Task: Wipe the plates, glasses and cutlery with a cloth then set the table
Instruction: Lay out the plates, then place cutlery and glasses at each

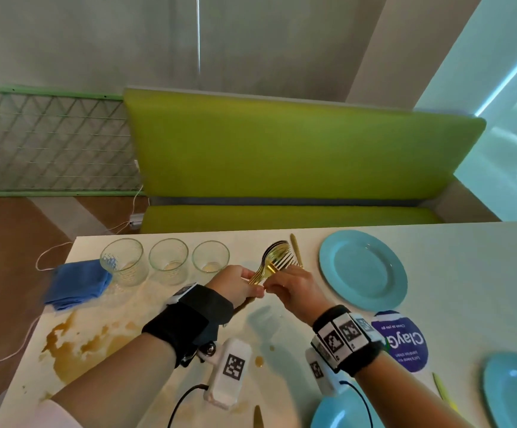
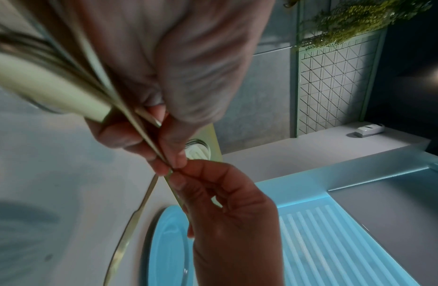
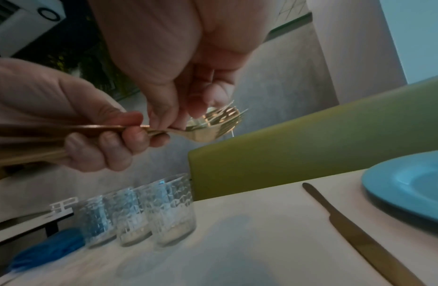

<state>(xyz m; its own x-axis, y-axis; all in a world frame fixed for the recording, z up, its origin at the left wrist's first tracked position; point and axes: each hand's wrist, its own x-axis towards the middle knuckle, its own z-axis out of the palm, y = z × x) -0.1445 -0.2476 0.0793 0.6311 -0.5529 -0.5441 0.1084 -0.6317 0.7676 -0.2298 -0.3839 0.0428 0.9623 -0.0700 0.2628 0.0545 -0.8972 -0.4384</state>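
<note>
Gold cutlery [image 1: 272,264], a fanned bundle of forks and spoons, is clenched by its handles in the left hand [image 1: 239,285] above the table's [image 1: 454,267] centre so the right hand [image 1: 294,288], pinching one piece, can draw it out, probably for the far blue plate [image 1: 362,268] at two o'clock, beside a knife [image 1: 296,250] already laid.

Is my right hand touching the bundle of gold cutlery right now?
Touching: the right wrist view shows the right hand pinching a fork neck in the gold cutlery.
</note>
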